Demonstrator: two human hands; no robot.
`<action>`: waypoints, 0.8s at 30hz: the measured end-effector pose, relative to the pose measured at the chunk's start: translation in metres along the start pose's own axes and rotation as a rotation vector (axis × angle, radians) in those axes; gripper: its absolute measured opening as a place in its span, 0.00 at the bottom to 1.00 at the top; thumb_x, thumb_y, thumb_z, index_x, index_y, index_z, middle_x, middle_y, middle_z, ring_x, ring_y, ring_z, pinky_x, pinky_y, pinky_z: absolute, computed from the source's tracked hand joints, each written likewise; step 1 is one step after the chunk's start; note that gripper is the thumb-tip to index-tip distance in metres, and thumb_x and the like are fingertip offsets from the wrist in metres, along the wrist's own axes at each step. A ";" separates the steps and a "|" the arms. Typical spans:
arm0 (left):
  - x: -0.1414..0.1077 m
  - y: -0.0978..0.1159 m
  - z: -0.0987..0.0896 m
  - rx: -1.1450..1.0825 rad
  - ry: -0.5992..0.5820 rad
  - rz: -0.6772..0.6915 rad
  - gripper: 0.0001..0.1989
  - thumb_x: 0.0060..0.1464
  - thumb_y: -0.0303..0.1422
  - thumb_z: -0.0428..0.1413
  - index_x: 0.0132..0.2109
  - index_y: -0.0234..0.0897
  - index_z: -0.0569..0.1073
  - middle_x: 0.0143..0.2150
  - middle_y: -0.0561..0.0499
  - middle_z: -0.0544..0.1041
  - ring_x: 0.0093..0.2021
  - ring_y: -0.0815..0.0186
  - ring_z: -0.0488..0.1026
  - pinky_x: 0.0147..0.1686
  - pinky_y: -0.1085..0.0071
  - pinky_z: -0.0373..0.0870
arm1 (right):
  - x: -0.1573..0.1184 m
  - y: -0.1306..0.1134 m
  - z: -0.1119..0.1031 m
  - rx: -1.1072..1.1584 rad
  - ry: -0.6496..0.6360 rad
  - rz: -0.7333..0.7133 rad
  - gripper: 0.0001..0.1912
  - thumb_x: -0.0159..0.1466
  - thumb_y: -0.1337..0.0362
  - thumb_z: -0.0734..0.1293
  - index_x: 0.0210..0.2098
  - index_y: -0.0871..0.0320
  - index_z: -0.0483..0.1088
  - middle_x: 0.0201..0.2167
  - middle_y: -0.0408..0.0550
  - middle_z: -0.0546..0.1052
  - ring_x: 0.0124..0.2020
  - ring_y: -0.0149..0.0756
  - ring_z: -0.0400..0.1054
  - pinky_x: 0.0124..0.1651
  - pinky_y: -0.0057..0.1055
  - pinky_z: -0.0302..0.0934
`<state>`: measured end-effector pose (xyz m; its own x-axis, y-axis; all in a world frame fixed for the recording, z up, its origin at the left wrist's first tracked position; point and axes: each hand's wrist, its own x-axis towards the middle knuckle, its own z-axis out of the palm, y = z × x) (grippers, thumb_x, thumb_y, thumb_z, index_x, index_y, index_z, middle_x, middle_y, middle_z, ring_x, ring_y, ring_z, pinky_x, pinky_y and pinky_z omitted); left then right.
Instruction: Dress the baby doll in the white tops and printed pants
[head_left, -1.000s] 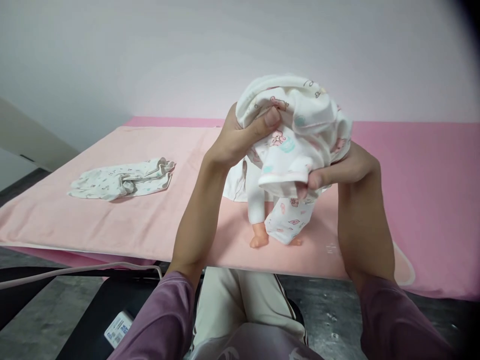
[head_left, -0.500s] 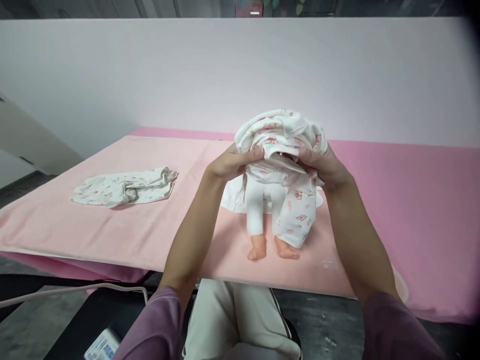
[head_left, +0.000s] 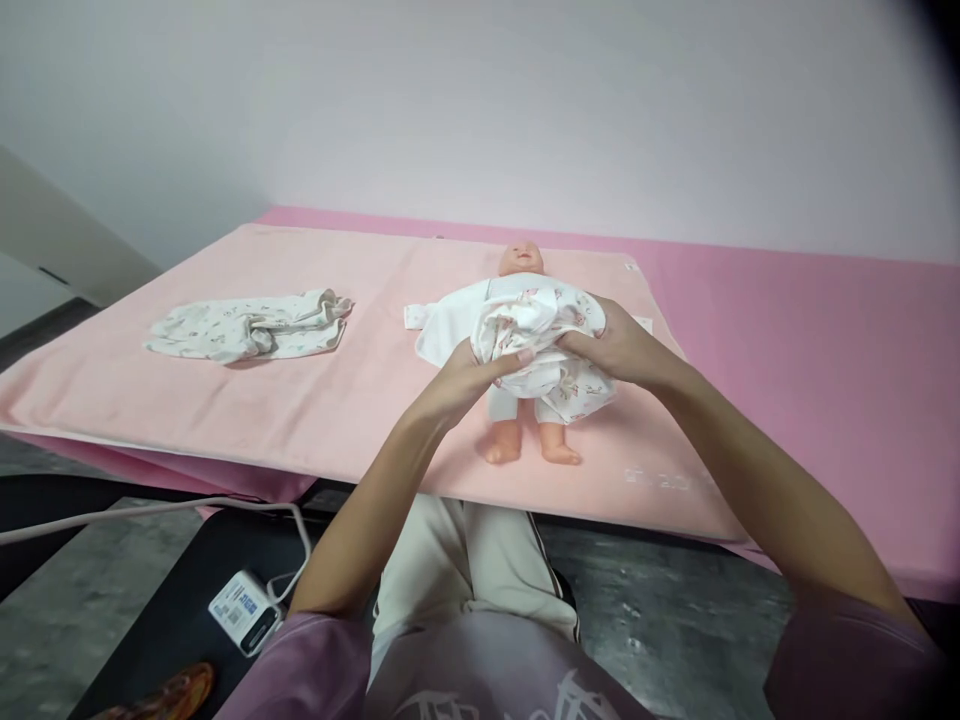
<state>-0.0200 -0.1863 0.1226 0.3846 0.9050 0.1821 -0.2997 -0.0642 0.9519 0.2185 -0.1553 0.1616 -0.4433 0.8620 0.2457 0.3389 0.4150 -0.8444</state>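
Observation:
A baby doll (head_left: 523,259) lies on its back on the pink padded table, dressed in white, with its feet toward me. Above its middle, a bunched white garment with a reddish print (head_left: 536,318) is gathered between my hands. My left hand (head_left: 480,378) grips the garment's left side, thumb on top. My right hand (head_left: 611,345) grips its right side, with thumb pressed on the folds. The fingers beneath the cloth are partly hidden. One part of the garment hangs over the doll's leg.
A folded printed garment (head_left: 251,328) lies on the left of the pink mat (head_left: 375,400). A white device (head_left: 245,612) with a cable rests on a black surface at the lower left. A pale wall stands behind the table.
The view has tipped downward and the doll's head now shows. My hands have lowered the garment toward the doll and bunched it closer together.

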 end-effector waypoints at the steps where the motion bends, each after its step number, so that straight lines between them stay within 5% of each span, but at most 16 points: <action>1: -0.011 -0.008 0.003 0.022 0.024 -0.011 0.31 0.55 0.41 0.74 0.63 0.40 0.81 0.64 0.41 0.82 0.69 0.42 0.75 0.68 0.49 0.72 | -0.005 0.002 0.008 -0.024 0.027 0.003 0.13 0.66 0.58 0.71 0.48 0.54 0.77 0.46 0.50 0.83 0.50 0.53 0.77 0.56 0.52 0.74; 7: -0.070 -0.042 0.018 0.236 0.261 -0.120 0.23 0.65 0.42 0.65 0.63 0.39 0.78 0.66 0.41 0.80 0.69 0.44 0.74 0.69 0.51 0.70 | -0.038 0.004 0.049 -0.038 -0.066 0.086 0.11 0.67 0.62 0.66 0.48 0.53 0.76 0.44 0.46 0.83 0.44 0.47 0.76 0.49 0.43 0.70; 13: -0.117 -0.049 0.019 0.525 0.309 -0.173 0.20 0.73 0.43 0.54 0.66 0.40 0.70 0.68 0.42 0.76 0.65 0.50 0.73 0.66 0.55 0.67 | -0.067 -0.006 0.080 -0.083 -0.201 0.228 0.10 0.71 0.62 0.63 0.47 0.53 0.76 0.39 0.43 0.83 0.38 0.42 0.76 0.42 0.35 0.64; 17: -0.130 -0.054 0.018 0.700 0.355 -0.277 0.17 0.73 0.41 0.50 0.63 0.41 0.70 0.64 0.42 0.77 0.65 0.50 0.71 0.68 0.54 0.61 | -0.071 0.003 0.098 -0.224 -0.216 0.237 0.09 0.72 0.64 0.62 0.42 0.54 0.75 0.32 0.43 0.82 0.37 0.42 0.76 0.43 0.34 0.61; 24: -0.127 -0.066 0.016 0.901 0.277 -0.300 0.18 0.75 0.41 0.45 0.53 0.40 0.77 0.44 0.46 0.84 0.54 0.50 0.77 0.69 0.48 0.55 | -0.083 0.028 0.125 -0.597 -0.113 0.175 0.10 0.71 0.64 0.64 0.50 0.59 0.71 0.45 0.56 0.82 0.43 0.50 0.75 0.40 0.36 0.55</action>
<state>-0.0352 -0.3041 0.0408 0.0833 0.9952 -0.0517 0.5975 -0.0084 0.8018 0.1613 -0.2516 0.0586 -0.4136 0.9092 0.0487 0.8044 0.3899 -0.4482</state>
